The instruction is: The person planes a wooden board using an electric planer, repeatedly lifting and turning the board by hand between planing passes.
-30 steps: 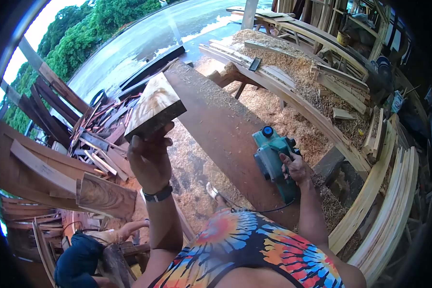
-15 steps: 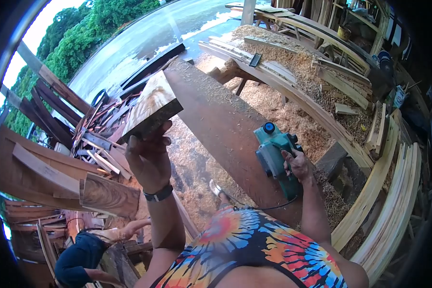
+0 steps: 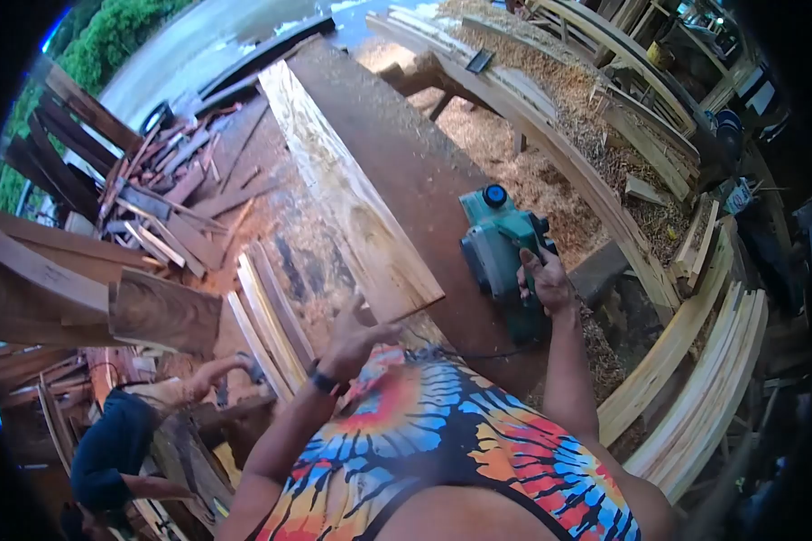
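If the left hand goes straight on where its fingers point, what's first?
Probably the near end of the pale plank; the left hand may be touching it, depth being unclear.

**Pale grain, teal plastic**

At eleven o'clock, the plank (image 3: 361, 216) is pale wood, smooth-looking and streaked with brown grain. At twelve, the bench board (image 3: 406, 162) looks like matt brown wood, its surface dusty. At three, the planer (image 3: 498, 260) has a teal housing of smooth-looking plastic. Rough wood shavings (image 3: 559, 207) lie at two. At six, the top (image 3: 532, 433) is matt printed cloth.
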`<state>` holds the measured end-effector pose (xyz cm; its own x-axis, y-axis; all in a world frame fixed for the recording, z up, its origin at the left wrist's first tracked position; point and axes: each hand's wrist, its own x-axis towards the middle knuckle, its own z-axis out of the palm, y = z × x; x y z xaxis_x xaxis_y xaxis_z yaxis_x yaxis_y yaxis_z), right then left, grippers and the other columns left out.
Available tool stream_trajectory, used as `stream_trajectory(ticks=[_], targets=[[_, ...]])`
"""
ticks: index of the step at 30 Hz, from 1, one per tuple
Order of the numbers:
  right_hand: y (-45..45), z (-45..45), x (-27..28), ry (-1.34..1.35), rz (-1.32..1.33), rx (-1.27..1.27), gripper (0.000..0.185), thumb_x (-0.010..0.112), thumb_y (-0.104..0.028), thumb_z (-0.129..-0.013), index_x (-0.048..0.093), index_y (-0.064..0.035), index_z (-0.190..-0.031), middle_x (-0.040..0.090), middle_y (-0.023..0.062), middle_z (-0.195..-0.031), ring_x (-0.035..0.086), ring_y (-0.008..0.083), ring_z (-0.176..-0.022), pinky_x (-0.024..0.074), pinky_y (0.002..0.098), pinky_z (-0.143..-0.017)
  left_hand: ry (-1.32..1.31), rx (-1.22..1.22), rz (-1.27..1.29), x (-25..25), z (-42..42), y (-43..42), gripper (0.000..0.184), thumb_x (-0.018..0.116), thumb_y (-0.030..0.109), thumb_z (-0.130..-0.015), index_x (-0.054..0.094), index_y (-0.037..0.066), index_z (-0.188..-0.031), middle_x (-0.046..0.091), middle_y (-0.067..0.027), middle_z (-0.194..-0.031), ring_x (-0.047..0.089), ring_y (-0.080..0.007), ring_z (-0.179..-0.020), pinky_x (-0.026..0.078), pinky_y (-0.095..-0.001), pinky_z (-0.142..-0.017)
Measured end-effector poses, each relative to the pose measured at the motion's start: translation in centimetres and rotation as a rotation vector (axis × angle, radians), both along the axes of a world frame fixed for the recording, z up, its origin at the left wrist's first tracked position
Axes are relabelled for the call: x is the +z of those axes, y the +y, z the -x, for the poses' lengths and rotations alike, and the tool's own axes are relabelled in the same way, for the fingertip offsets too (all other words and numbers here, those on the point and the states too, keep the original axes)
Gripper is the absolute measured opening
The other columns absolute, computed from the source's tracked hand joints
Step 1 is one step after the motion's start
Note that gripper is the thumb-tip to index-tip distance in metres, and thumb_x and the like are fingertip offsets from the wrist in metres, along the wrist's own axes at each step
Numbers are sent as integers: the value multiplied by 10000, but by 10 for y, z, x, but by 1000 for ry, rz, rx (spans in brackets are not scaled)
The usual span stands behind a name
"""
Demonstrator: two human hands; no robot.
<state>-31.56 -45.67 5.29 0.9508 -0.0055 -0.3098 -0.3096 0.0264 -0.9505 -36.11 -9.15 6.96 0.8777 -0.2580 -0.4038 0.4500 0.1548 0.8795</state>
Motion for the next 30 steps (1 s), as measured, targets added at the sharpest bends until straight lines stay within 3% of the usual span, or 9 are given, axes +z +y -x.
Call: stream_trajectory(ticks=[7, 8, 9, 11, 14, 18, 22, 26, 30], targets=[[-4, -2, 6, 39, 5, 64, 630, 685, -603, -903, 589, -37, -1162, 571, 24, -711, 536, 109, -565, 466, 258, -543, -378, 6, -197, -152, -7, -36, 679, 729, -50, -827, 386, 1, -1410, 675, -117, -1157, 691, -189, -949, 574, -307, -682], [-4, -2, 7, 46, -3, 70, 631, 676, -601, -910, 587, -36, -1177, 572, 25, -714, 538, 110, -569, 468, 259, -548, -236, -62, -245, -157, -10, -36, 665, 752, 26, -843, 392, -4, -1401, 689, -164, -1142, 708, -232, -946, 574, -346, -750], [-4, -3, 7, 39, -9, 82, 634, 670, -598, -915, 582, -35, -1193, 573, 25, -717, 541, 110, -574, 469, 260, -551, -263, -132, -516, -154, -15, -37, 694, 782, 128, -845, 388, -2, -1402, 697, -220, -1079, 713, -281, -949, 565, -386, -794], [-7, -2, 5, 34, -23, 97, 640, 658, -593, -926, 573, -33, -1225, 577, 25, -723, 549, 111, -586, 471, 263, -557, -470, -172, -554, -161, -24, -41, 741, 802, 232, -840, 381, -27, -1392, 704, -254, -999, 719, -354, -923, 561, -417, -817], [-5, -1, 11, 21, -34, 114, 636, 648, -577, -936, 560, -31, -1251, 585, 28, -747, 555, 116, -602, 477, 265, -566, -400, -226, -699, -139, -34, -49, 714, 827, 171, -826, 408, -18, -1373, 707, -239, -1124, 704, -361, -1034, 553, -439, -885], [-8, -8, 11, 39, -35, 144, 584, 647, -535, -962, 560, -30, -1241, 587, 24, -760, 558, 108, -613, 474, 257, -559, -348, -331, -851, -116, -36, -48, 791, 801, 434, -833, 431, -77, -1309, 702, -292, -956, 701, -439, -900, 546, -485, -776], [12, 6, 24, 48, 177, 63, 534, 687, -510, -950, 590, -20, -1139, 549, -4, -700, 523, 92, -552, 439, 251, -496, -330, -343, -801, -103, -74, -17, 800, 796, 514, -825, 527, -102, -1260, 707, -277, -934, 700, -442, -871, 554, -480, -766], [28, 50, 42, 36, 272, 56, 610, 721, -545, -910, 594, -17, -1187, 544, -6, -689, 506, 83, -521, 417, 249, -472, -689, -7, -1052, -104, -132, 22, 755, 714, 441, -912, 473, -95, -1385, 673, -307, -1124, 668, -441, -1032, 539, -490, -879], [46, 87, 63, 70, 301, 102, 654, 740, -568, -884, 595, -14, -1200, 551, -21, -701, 499, 69, -526, 406, 243, -468, -866, -184, -1392, -114, -203, 35, 708, 534, 485, -1004, 348, 78, -1553, 362, -188, -1590, 382, -359, -1445, 331, -539, -1153]])
